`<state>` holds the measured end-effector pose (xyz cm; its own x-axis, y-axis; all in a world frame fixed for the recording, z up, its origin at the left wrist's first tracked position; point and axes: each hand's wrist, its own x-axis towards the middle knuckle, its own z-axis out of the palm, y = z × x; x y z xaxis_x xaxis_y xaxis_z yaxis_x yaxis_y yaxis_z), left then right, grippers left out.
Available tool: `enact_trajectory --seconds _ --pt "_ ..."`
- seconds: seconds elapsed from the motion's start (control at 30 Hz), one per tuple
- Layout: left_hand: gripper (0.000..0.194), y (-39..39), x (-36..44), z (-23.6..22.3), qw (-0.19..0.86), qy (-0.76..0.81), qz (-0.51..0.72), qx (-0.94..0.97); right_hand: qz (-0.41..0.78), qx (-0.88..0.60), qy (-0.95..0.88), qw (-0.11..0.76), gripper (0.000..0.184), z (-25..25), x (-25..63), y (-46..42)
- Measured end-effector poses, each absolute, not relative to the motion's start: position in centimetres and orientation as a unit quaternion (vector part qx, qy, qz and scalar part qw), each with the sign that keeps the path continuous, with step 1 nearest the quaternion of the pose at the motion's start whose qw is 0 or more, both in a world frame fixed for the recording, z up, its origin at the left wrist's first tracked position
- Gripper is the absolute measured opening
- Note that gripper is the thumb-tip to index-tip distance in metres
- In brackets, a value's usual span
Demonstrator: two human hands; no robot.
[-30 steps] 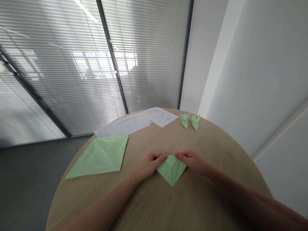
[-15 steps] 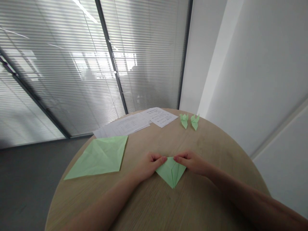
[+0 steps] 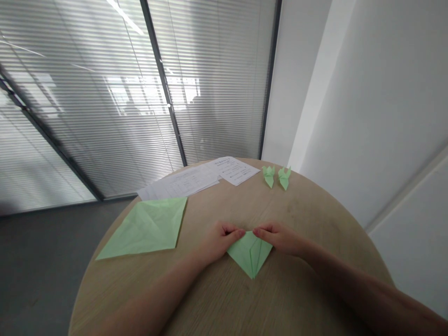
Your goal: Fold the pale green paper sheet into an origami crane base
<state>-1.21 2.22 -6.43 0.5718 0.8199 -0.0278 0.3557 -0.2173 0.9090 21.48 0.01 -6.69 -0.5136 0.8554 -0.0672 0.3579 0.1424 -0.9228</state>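
Between my hands is a folded piece of green origami paper [image 3: 251, 254], its point facing me and crease lines running down its middle. My left hand [image 3: 222, 241] pinches its upper left edge, thumb on top. On the upper right edge, my right hand [image 3: 278, 235] grips the same paper with thumb and fingers closed. The fingers beneath the paper are hidden. To the left lies a larger green paper sheet [image 3: 149, 228], spread out with visible creases.
Two small folded green paper figures [image 3: 269, 176] stand side by side at the far right of the round wooden table [image 3: 308, 205]. Printed white sheets [image 3: 182, 182] lie along its far edge. Glass panels with blinds [image 3: 217, 84] and a white wall [image 3: 378, 102] rise behind.
The folded paper's point has shifted slightly toward me. Both hands keep their pinch on it, almost unmoved.
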Motion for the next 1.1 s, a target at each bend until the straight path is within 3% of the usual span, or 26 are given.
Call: enact_trajectory --seconds 0.27,0.77,1.1 --pt "0.055 2.4 -1.3 -6.3 0.468 0.415 0.254 0.738 0.464 -0.447 -0.714 0.272 0.060 -6.6 21.5 0.1" --pt "0.052 2.2 -1.3 -5.7 0.461 0.431 0.272 0.726 0.516 -0.421 -0.672 0.323 0.057 -6.6 21.4 0.1" --pt "0.055 2.3 -1.3 -6.4 0.454 0.427 0.275 0.732 0.500 -0.450 -0.672 0.309 0.060 -6.4 21.3 0.1"
